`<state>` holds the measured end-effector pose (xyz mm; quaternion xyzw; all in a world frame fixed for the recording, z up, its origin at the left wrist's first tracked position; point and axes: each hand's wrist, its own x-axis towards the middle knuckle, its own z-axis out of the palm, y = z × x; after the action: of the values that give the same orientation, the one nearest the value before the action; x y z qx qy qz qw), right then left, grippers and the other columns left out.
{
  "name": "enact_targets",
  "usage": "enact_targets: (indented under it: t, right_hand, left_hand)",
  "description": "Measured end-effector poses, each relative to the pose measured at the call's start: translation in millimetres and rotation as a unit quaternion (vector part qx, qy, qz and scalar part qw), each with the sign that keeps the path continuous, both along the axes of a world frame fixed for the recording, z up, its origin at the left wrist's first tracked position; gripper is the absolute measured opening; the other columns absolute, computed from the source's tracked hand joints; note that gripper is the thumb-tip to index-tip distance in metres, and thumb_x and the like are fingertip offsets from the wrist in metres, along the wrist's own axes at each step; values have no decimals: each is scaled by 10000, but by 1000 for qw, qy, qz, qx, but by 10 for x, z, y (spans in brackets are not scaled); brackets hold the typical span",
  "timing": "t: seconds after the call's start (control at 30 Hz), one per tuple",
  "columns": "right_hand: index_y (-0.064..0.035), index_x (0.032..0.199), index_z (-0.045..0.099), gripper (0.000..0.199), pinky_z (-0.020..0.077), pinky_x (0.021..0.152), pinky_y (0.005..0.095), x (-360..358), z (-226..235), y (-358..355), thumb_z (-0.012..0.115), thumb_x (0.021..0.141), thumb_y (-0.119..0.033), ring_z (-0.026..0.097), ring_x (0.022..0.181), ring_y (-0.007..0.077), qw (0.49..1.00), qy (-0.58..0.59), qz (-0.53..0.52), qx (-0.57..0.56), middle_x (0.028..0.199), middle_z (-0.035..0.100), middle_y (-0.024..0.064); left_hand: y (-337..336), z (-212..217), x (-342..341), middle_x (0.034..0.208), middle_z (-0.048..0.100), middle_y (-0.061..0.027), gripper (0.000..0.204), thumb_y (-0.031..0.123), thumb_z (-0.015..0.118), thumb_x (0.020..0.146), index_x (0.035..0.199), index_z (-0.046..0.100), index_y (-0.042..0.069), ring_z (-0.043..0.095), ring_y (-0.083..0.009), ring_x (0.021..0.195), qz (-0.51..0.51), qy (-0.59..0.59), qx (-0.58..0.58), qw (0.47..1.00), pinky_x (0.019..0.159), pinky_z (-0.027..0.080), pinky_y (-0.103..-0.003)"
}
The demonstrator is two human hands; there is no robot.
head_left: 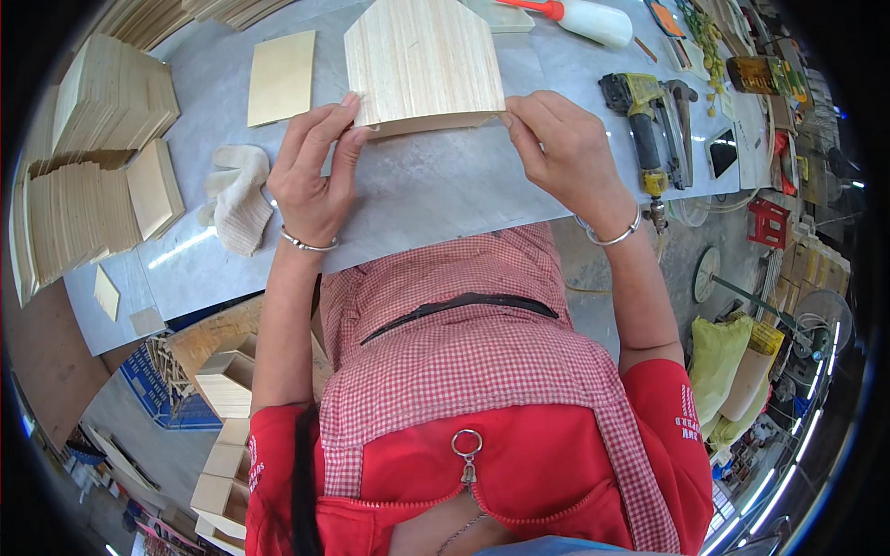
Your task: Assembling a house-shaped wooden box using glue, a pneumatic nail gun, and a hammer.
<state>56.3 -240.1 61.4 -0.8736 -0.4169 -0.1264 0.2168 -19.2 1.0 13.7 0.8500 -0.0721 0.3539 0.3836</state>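
A pale wooden panel with slanted upper corners (pixel 422 65) lies at the far middle of the table, the front of a shallow wooden piece whose thin lower edge shows beneath it. My left hand (pixel 320 167) pinches its near left corner between thumb and fingers. At the near right corner, the thumb and forefinger of my right hand (pixel 567 153) are closed on the same piece. A flat rectangular wooden board (pixel 281 79) rests just beyond my left hand. Nearer to me lies a crumpled white knit glove (pixel 239 196).
Stacked wooden panels (pixel 111 97) crowd the table's left side. To the right lie a yellow and black air tool (pixel 640 120), a phone (pixel 721 153) and a white squeeze bottle with a red nozzle (pixel 593 20). Wooden boxes (pixel 225 375) stand below the table at left.
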Motion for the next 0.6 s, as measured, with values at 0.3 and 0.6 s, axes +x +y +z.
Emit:
enact_targets:
  t: [0.3, 0.6]
  right_hand:
    - [-22, 813, 565, 79, 456, 541, 324, 1, -25, -20, 629, 769, -35, 557, 623, 232, 1000, -5, 5, 4, 678, 529, 87]
    - [-7, 886, 602, 115, 463, 546, 321, -5, -38, -23, 650, 785, -35, 574, 623, 237, 1000, -7, 3, -7, 714, 574, 96]
  left_hand:
    - [-26, -23, 17, 899, 662, -104, 220, 18, 700, 777, 995, 677, 24, 648, -195, 789, 11, 6, -4, 1000, 672, 524, -280]
    - [-15, -44, 14, 913, 658, -107, 202, 25, 676, 811, 1013, 673, 30, 645, -184, 790, 14, -11, 42, 999, 680, 519, -275]
